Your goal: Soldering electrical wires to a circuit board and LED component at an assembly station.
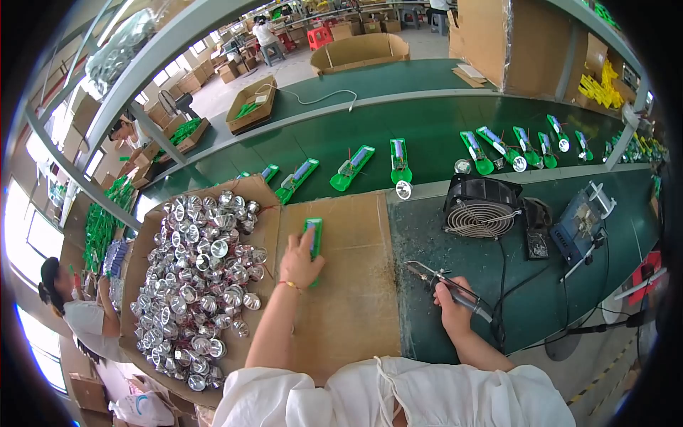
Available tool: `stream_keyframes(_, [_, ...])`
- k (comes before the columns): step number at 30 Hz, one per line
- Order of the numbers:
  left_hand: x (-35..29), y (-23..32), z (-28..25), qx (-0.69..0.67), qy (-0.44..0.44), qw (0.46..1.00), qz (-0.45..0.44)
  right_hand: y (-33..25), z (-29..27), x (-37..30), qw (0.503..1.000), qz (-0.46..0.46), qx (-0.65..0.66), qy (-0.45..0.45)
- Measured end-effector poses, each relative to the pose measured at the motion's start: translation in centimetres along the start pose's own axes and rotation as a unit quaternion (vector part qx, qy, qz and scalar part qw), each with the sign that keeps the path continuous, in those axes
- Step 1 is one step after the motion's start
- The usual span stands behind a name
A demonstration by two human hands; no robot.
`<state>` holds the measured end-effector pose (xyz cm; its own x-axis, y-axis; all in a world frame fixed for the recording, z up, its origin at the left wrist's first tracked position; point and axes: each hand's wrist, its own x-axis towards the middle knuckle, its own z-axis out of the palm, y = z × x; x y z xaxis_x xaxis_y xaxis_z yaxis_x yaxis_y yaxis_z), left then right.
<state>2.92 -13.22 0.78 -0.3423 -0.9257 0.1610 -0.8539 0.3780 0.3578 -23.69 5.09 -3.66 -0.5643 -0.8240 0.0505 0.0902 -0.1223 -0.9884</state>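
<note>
My left hand (300,263) is over a green flashlight housing (314,229) on the cardboard sheet (356,299), fingers and thumb around it. A blue battery cell shows inside the upper part, and the palm hides much of the rest. In my right hand (454,309) is a soldering iron (471,304), gripped like a pen. Its bent tip points left, above the green bench beside the cardboard, apart from the housing. Left of my left forearm stands a cardboard box (267,245) heaped with silvery reflector cups (192,285) on thin wires.
Across the bench, a green conveyor (249,158) carries several green housings (353,169), some with reflectors attached. At right stand a black fan (484,206) and a blue soldering station (578,224), with cables trailing over the bench. A metal frame (131,124) rises at left; co-workers sit beyond.
</note>
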Motion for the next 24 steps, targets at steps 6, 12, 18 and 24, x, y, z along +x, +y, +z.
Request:
stream_keyframes(6, [-5.6,7.5,0.1,-0.074,-0.072,0.993,-0.063,-0.7,0.3,-0.9,0.999,-0.025,0.003,0.026])
stream_keyframes(12, [-13.0,4.7,-3.1,0.121,0.188,0.974,-0.017,-1.2,-0.6,-2.4,0.998,-0.035,-0.053,-0.003])
stream_keyframes(18, [-16.7,-0.3,0.0,0.051,0.099,0.989,-0.098,-2.0,-0.4,-3.7,0.997,-0.028,-0.069,-0.017])
stream_keyframes(24, [-15.0,2.3,-0.8,0.006,0.095,0.994,-0.045,-2.9,0.1,-5.1,0.997,-0.026,-0.071,-0.015])
